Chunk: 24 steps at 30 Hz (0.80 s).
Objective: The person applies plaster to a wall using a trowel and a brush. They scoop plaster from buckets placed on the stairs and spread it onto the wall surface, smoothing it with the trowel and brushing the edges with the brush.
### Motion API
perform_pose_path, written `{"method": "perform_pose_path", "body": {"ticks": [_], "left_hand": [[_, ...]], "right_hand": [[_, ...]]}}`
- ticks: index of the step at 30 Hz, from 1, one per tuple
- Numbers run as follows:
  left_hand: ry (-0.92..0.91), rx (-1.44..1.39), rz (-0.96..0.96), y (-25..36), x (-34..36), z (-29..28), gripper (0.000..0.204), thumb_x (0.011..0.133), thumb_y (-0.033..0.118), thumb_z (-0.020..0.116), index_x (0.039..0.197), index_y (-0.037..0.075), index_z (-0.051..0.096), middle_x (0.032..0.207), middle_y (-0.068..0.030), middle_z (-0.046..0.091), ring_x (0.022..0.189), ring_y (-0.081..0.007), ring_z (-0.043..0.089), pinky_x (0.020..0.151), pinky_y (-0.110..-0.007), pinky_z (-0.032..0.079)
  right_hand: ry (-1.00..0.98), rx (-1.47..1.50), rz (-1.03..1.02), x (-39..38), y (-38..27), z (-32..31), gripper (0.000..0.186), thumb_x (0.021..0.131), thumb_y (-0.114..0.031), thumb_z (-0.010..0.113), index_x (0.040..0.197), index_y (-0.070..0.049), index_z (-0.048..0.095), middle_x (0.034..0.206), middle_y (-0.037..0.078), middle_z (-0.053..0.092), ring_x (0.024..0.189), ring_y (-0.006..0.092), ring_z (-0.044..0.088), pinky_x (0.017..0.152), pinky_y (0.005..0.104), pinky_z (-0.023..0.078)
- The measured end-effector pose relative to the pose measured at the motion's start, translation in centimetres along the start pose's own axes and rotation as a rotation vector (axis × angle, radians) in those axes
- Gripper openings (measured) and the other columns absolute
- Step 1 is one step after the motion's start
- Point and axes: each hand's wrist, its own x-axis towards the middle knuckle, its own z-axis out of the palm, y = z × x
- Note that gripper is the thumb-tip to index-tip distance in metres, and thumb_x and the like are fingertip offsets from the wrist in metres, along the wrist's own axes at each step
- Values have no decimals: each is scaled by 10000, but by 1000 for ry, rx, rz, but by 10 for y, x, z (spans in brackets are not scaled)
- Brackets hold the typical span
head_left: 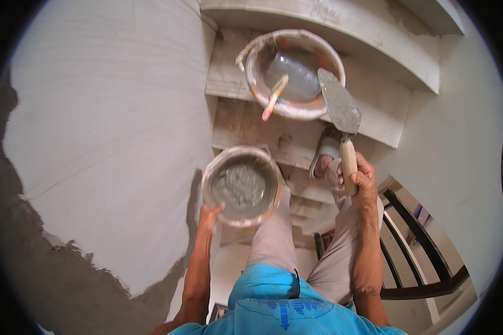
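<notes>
My left hand (211,214) grips the near left rim of a round bowl (208,181), its thumb over the edge and its other fingers hidden beneath. Wet grey mortar (241,187) fills much of that bowl. My right hand (363,181) is closed around the wooden handle of a pointed trowel (340,103), whose blade points away from me and is smeared with grey mortar. Beyond the blade tip stands a larger bucket (252,84) with cloudy water inside. A brush-like tool with a pale, pink-ended handle (274,99) leans over its near rim.
Pale stairs (374,106) rise ahead, and the larger bucket rests on one tread. My sandalled foot (325,153) is on a lower step. On the left, a wall (112,139) carries smooth light plaster bordered by darker grey. A dark railing (419,240) stands at the lower right.
</notes>
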Motion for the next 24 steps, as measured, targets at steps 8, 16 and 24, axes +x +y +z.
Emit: {"method": "perform_pose_path", "body": {"ticks": [8, 16, 24], "left_hand": [[-44, -269, 230, 155, -186, 30, 466, 878, 6, 706, 1314, -50, 548, 1208, -134, 674, 1104, -249, 656, 1015, -399, 493], [-344, -435, 429, 291, -151, 142, 511, 923, 100, 707, 1369, -25, 493, 1304, -134, 613, 1211, -273, 587, 1071, -440, 455], [-379, -629, 454, 435, -17, 342, 358, 875, 124, 778, 1165, -4, 613, 1118, -130, 680, 967, -257, 684, 824, -388, 602]], "right_hand": [[39, 82, -149, 4, -23, -2, 728, 721, -421, 798, 1258, 24, 588, 841, 94, 651, 622, 130, 609, 531, 260, 512], [88, 7, -289, -4, -53, -20, 663, 745, -373, 799, 1241, 17, 595, 795, 74, 640, 545, 113, 577, 465, 245, 483], [208, -23, -247, -39, -97, -55, 482, 715, -207, 736, 1133, 3, 618, 734, 56, 619, 526, 105, 567, 453, 241, 478]]}}
